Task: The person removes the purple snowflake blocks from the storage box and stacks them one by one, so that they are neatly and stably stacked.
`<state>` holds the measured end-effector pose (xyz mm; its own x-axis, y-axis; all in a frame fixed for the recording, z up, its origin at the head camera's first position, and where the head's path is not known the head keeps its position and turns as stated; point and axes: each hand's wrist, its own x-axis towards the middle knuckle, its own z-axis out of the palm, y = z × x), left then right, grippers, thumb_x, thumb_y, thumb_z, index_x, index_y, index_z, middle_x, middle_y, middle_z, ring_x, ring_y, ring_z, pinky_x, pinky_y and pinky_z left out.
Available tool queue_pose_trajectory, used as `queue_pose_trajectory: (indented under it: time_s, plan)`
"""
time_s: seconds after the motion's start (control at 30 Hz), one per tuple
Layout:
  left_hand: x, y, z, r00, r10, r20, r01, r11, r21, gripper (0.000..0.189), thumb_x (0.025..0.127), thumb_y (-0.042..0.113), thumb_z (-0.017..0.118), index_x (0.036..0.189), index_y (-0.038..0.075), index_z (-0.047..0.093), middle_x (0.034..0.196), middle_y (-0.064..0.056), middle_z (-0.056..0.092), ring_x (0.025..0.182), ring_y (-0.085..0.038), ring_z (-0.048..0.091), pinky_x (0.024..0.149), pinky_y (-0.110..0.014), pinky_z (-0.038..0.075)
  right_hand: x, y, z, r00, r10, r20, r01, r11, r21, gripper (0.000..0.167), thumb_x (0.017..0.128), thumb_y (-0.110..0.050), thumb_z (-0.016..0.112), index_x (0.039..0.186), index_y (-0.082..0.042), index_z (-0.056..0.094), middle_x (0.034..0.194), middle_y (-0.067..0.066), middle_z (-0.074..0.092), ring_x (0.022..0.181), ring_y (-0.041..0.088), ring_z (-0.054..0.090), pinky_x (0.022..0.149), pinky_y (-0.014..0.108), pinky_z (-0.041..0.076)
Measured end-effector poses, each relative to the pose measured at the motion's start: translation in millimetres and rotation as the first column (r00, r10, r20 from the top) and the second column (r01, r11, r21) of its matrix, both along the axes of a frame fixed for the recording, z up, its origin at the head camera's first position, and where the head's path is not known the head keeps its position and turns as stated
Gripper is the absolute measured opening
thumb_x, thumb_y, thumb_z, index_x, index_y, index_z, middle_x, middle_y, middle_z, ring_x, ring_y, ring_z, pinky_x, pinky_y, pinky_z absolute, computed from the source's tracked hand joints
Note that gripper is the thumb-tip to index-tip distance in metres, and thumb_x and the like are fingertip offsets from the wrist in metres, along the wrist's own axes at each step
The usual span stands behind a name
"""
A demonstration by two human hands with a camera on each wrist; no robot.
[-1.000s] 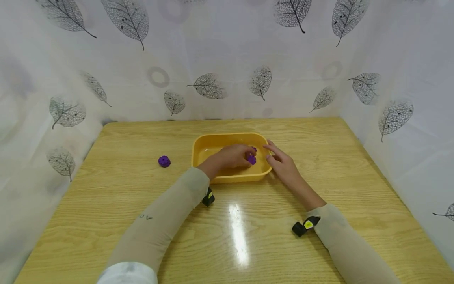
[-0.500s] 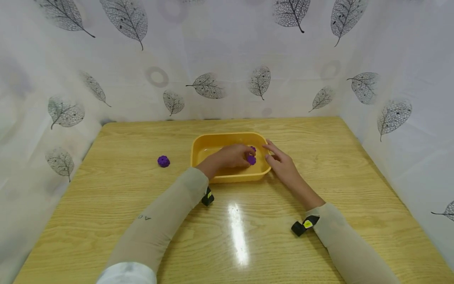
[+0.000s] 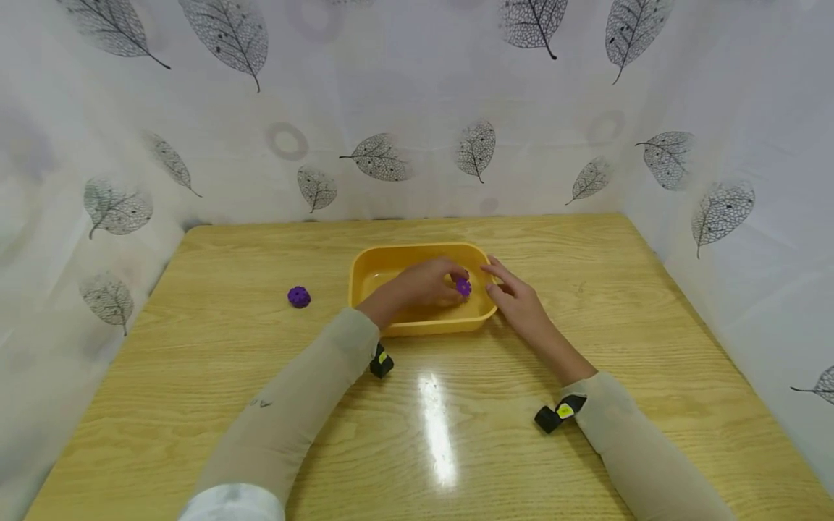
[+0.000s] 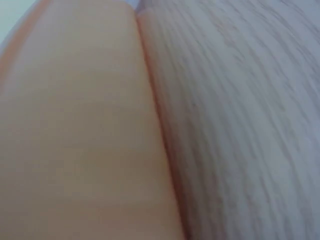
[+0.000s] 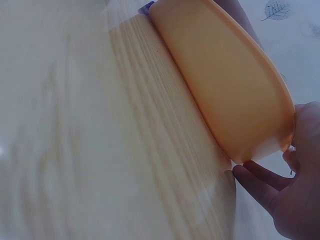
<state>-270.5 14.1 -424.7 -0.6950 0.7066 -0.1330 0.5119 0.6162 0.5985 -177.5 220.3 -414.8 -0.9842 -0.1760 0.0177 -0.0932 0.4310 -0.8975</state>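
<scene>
A yellow-orange plastic basin (image 3: 430, 328) stands on the wooden table. Reaching into it from the left, my left hand (image 3: 426, 282) pinches a small purple flower-shaped piece (image 3: 463, 287) between thumb and fingers, near the basin's right end. A bit of purple shows just behind that piece, mostly hidden by the fingers. At the basin's right end my right hand (image 3: 517, 300) holds the rim and wall. In the right wrist view its fingers (image 5: 257, 185) touch the outer wall low down, close to the table. The left wrist view shows only the basin's outer wall (image 4: 85, 125) and the tabletop.
Left of the basin, a purple knobbly ball-like piece (image 3: 299, 297) lies on the wooden table (image 3: 215, 347). A white curtain (image 3: 417, 94) printed with grey leaves hangs behind the table and at both sides. A bright light reflection crosses the table in front.
The purple piece between my left fingers has risen slightly and turned, now showing its flower face. My left fingers have shifted a little with it. My right hand stays at the basin's end.
</scene>
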Motion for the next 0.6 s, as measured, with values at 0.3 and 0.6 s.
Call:
queue_pose_trajectory:
  time_s: [0.3, 0.6]
  plan:
    - [1.6, -16.7, 11.8, 0.999, 0.052, -0.013, -0.050, 0.995, 0.081, 0.040, 0.096, 0.025, 0.070, 0.133, 0.012, 0.066, 0.121, -0.005, 0.063, 0.110, -0.019, 0.058, 0.101, -0.034, 0.048, -5.7, 4, -12.1, 1.000, -0.009, -0.018, 0.009, 1.000, 0.003, 0.043, 0.105, -0.021, 0.051, 0.148, -0.011, 0.052, 0.165, -0.005, 0.030, 0.126, 0.033, 0.058, 0.101, 0.026, 0.047]
    - [17.9, -50.3, 25.0, 0.988, 0.152, -0.019, -0.144, 0.966, 0.217, 0.035, 0.095, 0.023, 0.071, 0.129, 0.016, 0.067, 0.112, -0.004, 0.058, 0.098, -0.020, 0.054, 0.084, -0.033, 0.049, -15.2, 10, -29.9, 1.000, -0.018, -0.026, 0.017, 1.000, -0.017, 0.045, 0.105, -0.027, 0.052, 0.148, -0.014, 0.052, 0.164, -0.011, 0.028, 0.127, 0.032, 0.058, 0.090, 0.009, 0.044]
